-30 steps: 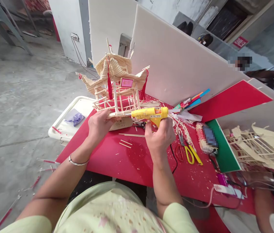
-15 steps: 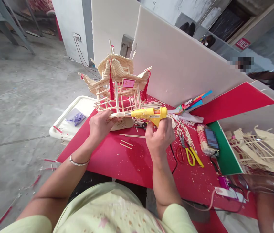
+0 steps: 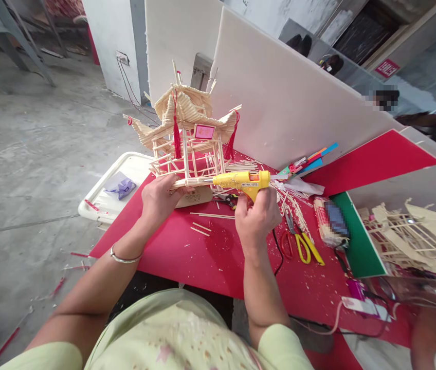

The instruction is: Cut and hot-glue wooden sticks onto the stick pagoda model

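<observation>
Glue gun [image 3: 239, 180] edged right | hands [image 3: 160, 199] [image 3: 258, 221] clenched: left pavilion [image 3: 182, 118], right gun | scissors [image 3: 298, 239], sticks [image 3: 294, 206] nearby

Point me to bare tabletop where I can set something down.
The red table is mostly bare between left forearm and right forearm, bounded by loose sticks and its front edge. A smaller, crumb-strewn patch lies between right forearm and white corded block. Beyond the right hand it's crowded: stick pile, yellow-handled tools.
</observation>
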`<state>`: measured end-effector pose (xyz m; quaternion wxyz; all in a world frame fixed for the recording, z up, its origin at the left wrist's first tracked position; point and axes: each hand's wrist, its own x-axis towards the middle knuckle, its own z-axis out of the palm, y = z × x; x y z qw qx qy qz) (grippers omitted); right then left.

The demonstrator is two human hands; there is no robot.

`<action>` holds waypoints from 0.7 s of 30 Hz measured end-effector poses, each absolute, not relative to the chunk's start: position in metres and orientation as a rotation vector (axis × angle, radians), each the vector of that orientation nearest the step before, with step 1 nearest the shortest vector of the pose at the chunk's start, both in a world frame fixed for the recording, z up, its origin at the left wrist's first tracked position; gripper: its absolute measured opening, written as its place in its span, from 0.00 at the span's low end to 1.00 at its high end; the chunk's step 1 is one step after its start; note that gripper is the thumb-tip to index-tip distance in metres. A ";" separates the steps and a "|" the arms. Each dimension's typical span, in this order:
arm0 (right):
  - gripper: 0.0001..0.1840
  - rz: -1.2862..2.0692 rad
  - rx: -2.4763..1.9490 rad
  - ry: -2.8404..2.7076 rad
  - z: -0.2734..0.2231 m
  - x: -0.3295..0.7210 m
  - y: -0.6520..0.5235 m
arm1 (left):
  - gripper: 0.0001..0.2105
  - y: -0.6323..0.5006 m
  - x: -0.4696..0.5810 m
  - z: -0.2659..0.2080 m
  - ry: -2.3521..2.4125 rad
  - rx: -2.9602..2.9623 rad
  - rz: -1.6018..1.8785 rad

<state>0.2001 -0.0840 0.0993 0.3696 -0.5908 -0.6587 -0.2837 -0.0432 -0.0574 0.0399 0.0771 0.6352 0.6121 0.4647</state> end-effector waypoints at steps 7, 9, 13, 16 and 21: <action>0.11 -0.747 -1.526 -1.661 0.098 0.208 -0.082 | 0.08 -0.057 -0.042 0.039 1.839 1.895 1.400; 0.11 -0.750 -1.528 -1.656 0.098 0.209 -0.082 | 0.08 -0.057 -0.043 0.039 1.837 1.898 1.406; 0.10 -0.801 -1.535 -1.640 0.099 0.212 -0.081 | 0.11 -0.056 -0.043 0.038 1.843 1.908 1.391; 0.09 -0.823 -1.535 -1.632 0.098 0.215 -0.080 | 0.12 -0.056 -0.043 0.038 1.842 1.901 1.383; 0.09 -0.757 -1.582 -1.601 0.095 0.220 -0.078 | 0.12 -0.056 -0.043 0.037 1.820 1.877 1.421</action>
